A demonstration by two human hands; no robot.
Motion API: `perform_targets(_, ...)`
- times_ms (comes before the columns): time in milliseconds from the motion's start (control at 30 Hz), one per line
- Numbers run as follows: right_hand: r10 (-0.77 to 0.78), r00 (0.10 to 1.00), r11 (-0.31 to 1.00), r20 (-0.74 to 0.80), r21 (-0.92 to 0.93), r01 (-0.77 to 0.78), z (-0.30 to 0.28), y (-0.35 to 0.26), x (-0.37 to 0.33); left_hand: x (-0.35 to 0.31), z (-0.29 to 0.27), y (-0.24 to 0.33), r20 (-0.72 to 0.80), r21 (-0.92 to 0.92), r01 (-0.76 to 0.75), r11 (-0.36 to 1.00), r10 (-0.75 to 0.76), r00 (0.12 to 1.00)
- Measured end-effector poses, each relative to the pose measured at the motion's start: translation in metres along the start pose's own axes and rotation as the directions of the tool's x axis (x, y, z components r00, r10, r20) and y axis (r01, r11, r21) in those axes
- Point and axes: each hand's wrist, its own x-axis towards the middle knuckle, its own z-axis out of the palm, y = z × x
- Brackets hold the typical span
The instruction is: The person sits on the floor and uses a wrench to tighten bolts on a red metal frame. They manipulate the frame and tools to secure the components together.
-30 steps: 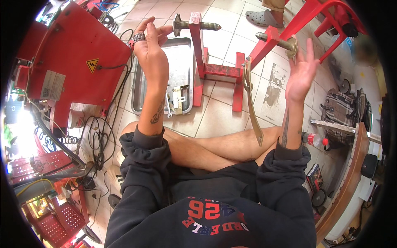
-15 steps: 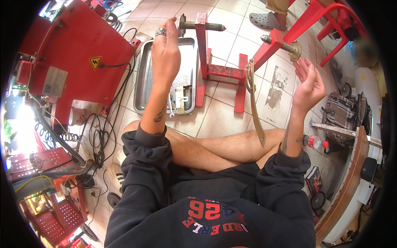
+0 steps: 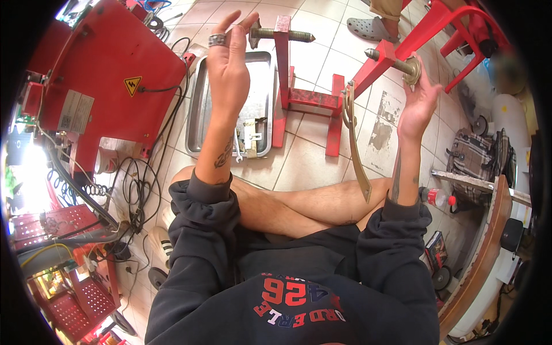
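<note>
A red metal truing stand stands on the tiled floor ahead of me, with a pointed threaded bolt through each upright. My left hand, a ring on one finger, has its fingers spread beside the knob of the left bolt. Fingertips reach this knob's edge; whether they touch is unclear. My right hand lies against the round brass-coloured knob of the right bolt, fingers stretched up along its outer side, partly hidden, thumb apart. Between the two bolt points there is a gap. A curved metal strip hangs from the right upright.
A metal tray with a wrench lies left of the stand. A red machine and black cables fill the left. At right are a bottle and plaid bag. Another person's shoe is beyond.
My right hand has moved up and turned, its fingers now along the right knob's outer side. My left fingers have spread and shifted slightly upward at the left knob.
</note>
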Motion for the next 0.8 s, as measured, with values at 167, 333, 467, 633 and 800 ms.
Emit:
perform_targets(167,-0.126,0.981,0.990,-0.146,-0.075,0.116,-0.013,0.002,-0.006,0.002,0.006,-0.023,0.039,-0.031,0.000,1.000,0.001,0.999)
perform_targets(333,-0.035,0.954,0.989,-0.299,-0.148,-0.011,-0.010,0.002,-0.015,0.003,0.003,-0.023,0.001,0.090,0.139,0.986,-0.140,0.990)
perform_targets(467,0.033,0.965,0.972,-0.261,-0.214,-0.091,-0.013,-0.006,-0.017,0.004,-0.011,-0.027,0.026,0.203,0.213,0.956,-0.223,0.975)
perform_targets(633,0.177,0.979,0.955,-0.101,-0.223,-0.196,-0.013,-0.016,-0.020,0.004,-0.013,-0.011,-0.034,0.243,0.232,0.942,-0.231,0.972)
perform_targets(800,0.281,0.957,0.951,-0.073,0.154,-0.268,0.003,-0.009,-0.008,0.004,-0.008,-0.001,-0.062,0.271,0.217,0.938,-0.208,0.976)
